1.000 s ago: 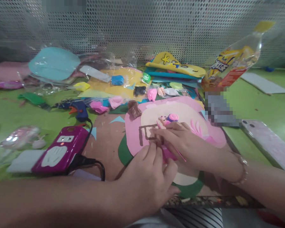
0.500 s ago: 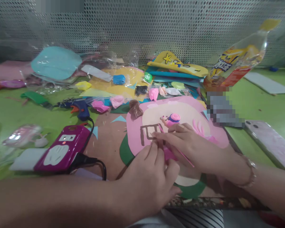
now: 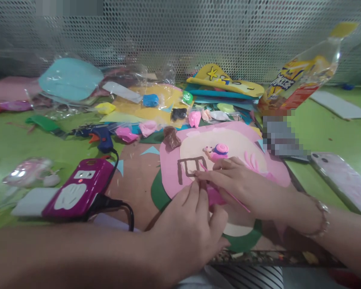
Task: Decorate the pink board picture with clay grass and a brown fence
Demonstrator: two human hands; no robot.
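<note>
A pink paper cutout [image 3: 171, 168] with a cream middle lies before me, with a green layer [image 3: 159, 190] showing under its edge. Brown clay strips [image 3: 180, 172] form a frame shape on it. My right hand [image 3: 243, 184] grips a thin pink modelling tool [image 3: 240, 204], whose tip is by the strips. Close beside it, my left hand [image 3: 189, 224] rests on the cutout, fingers bent and pressed together at the strips' lower right; what they pinch, if anything, is hidden. A pink clay snail [image 3: 219, 150] sits above my right fingers. Bright pink clay [image 3: 215, 196] shows between the hands.
Wrapped clay lumps, including a brown one [image 3: 172, 137], lie behind the cutout. To the left are a glue gun [image 3: 104, 138] and a magenta power strip [image 3: 80, 188] with a black cord. A bottle [image 3: 301, 76] and a phone [image 3: 343, 180] are at right.
The pink tool's rear end has swung slightly right and down with a small shift of my right hand. My left hand stays nearly still.
</note>
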